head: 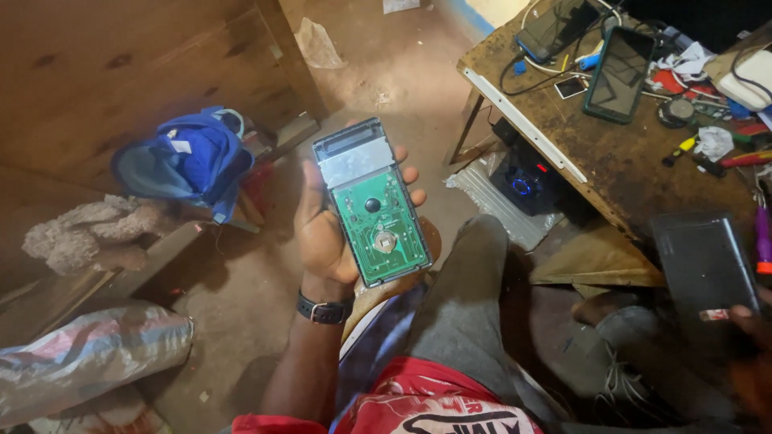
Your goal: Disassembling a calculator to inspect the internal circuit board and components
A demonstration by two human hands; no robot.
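- Fingers of the left hand (pixel 322 229) were wrapped round an opened hard drive (pixel 372 202), gripping its long edges, with the green circuit board and a silver strip near the top facing up; it was held in the air above the dirt floor (pixel 241 297).
- A black wristwatch (pixel 324 309) sat on that wrist.
- The right hand (pixel 752 341), at the lower right edge and only partly in view, was closed on the lower end of a flat dark case (pixel 704 269), held above the near corner of the table (pixel 635 173).
- Between the two hands lay the person's grey trouser legs (pixel 474 297), with a red shirt (pixel 418 402) at the bottom edge.
- On the worn wooden table lay a dark green-edged phone (pixel 619 74), a second phone (pixel 555 28), cables, scraps of paper and a yellow-handled screwdriver (pixel 679 150), well apart from the drive.
- Under the table stood a black box with a blue light (pixel 523 185).
- To the left, beside a wooden wall, were a blue backpack (pixel 189 161), a worn plush toy (pixel 88 233) and a pale sack (pixel 88 354).
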